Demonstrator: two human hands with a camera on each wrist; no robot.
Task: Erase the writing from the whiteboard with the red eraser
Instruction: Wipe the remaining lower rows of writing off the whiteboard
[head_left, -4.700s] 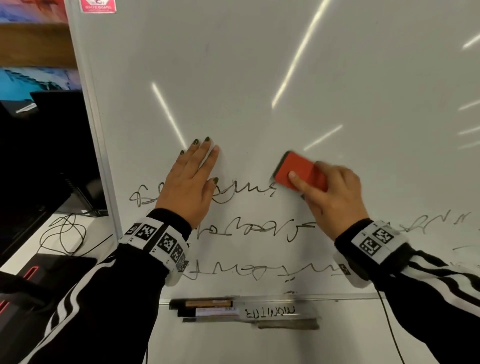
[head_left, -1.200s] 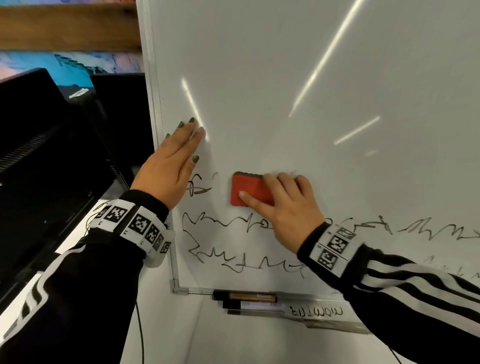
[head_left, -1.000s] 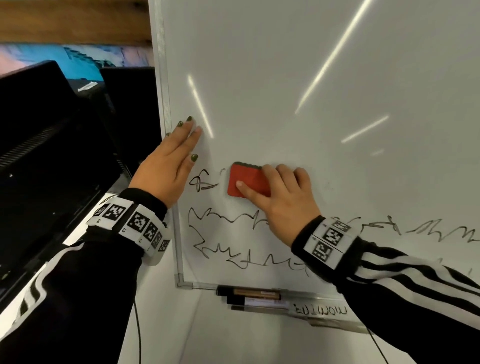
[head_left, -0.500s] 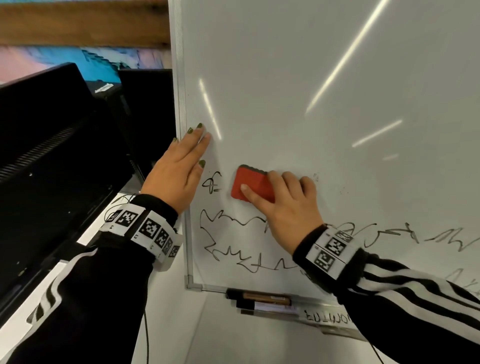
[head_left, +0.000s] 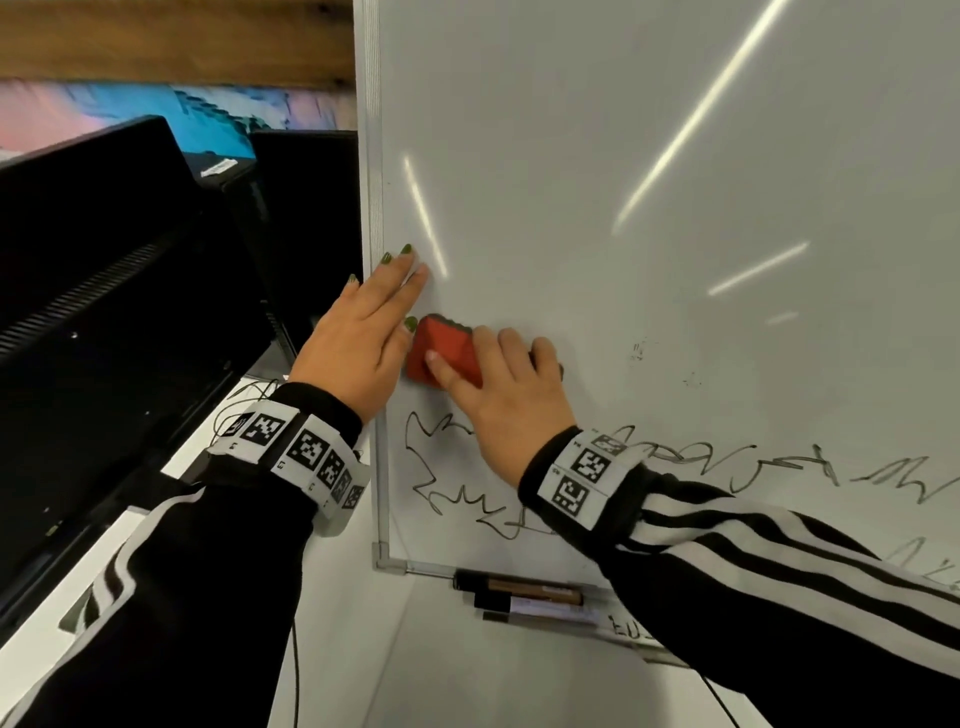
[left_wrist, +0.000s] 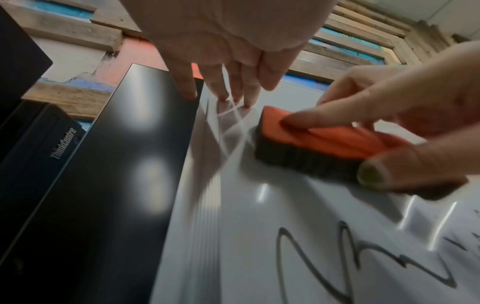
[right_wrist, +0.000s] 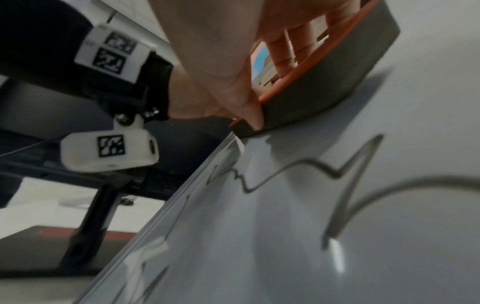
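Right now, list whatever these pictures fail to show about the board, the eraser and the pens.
- Writing: in the head view the right hand and sleeve cover part of the two remaining lines; the right edge cuts them off.
- Red eraser: whether ink remains under it is hidden in every view.
- Markers: labels too small; the tray's lettering is cut by the sleeve.
- Left hand: palm contact hidden.
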